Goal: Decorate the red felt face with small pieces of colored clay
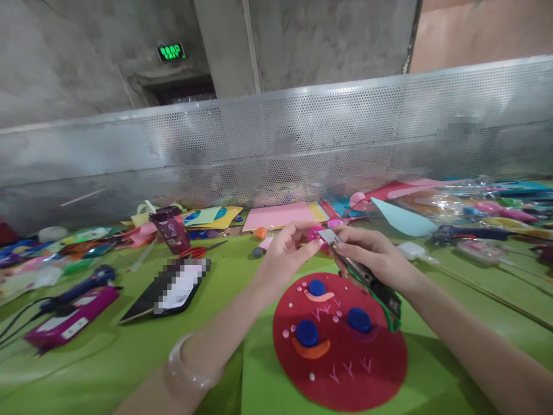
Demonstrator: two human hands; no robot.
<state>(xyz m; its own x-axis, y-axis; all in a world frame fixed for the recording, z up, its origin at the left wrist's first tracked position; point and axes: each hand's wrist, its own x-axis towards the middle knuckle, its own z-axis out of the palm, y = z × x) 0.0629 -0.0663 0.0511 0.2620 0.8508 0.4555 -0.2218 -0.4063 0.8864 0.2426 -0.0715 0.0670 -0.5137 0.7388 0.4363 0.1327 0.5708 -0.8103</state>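
Observation:
Above the far edge of a red disc (302, 369), both my hands meet. Between the thumb and fingers of my left hand (290, 249) is a small bright pink piece (315, 233), whose exact kind I cannot make out. My right hand (374, 253) grips a green and black utility knife (374, 280). Its pale blade end points left, close to the pink piece. On the disc sit three blue bottle caps (307, 332), pink and orange curved pieces (317, 349), small dots and thin pink branching strips. My right fingers partly hide the knife's body.
Green paper (259, 374) lies under the disc. Leftward are a pixelated phone-like slab (181, 288), a purple power strip (73, 317), a dark glue gun (82, 288), red scissors (199, 251) and a lidded cup (170, 229). A perforated metal panel (242, 150) stands behind.

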